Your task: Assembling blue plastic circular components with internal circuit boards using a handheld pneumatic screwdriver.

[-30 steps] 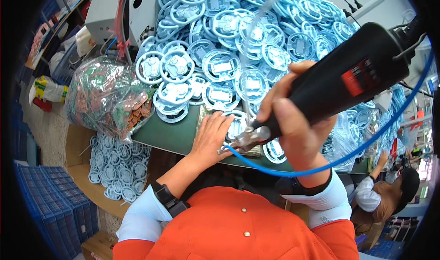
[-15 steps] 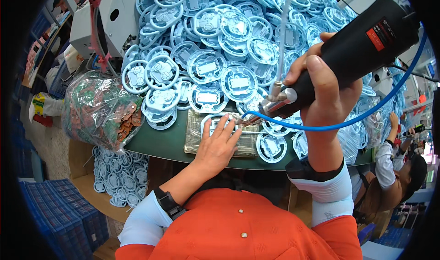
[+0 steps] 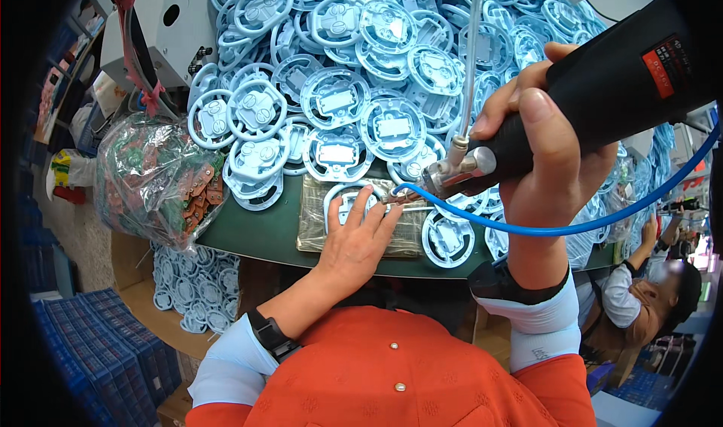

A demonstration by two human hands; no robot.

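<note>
A light-blue plastic wheel-shaped piece [image 3: 343, 201] lies on a tape-wrapped block [image 3: 310, 235] at the table's near edge. My left hand [image 3: 354, 239] rests over this piece, its fingers spread and stretched, with fingertips on it. Wrapped around a black power screwdriver [image 3: 614, 80], my right hand [image 3: 546, 141] holds it tilted, its metal nose [image 3: 452, 172] pointing down and left toward the piece. The tip sits close to my left fingertips, and its exact contact is hidden. A blue hose [image 3: 580, 230] crosses below my right hand, and a clear tube [image 3: 472, 58] rises from the nose.
Similar wheel pieces [image 3: 392, 126] are heaped across the green table [image 3: 248, 235]. A clear bag [image 3: 151, 178] of brown and green parts stands at the left, beside a grey machine [image 3: 169, 28]. Below is a carton [image 3: 139, 288] of blue pieces. Another person [image 3: 640, 299] works at the right.
The screwdriver's body has shifted a little to the right in view, and the blue hose hangs slightly lower. My left hand stays on the wheel piece.
</note>
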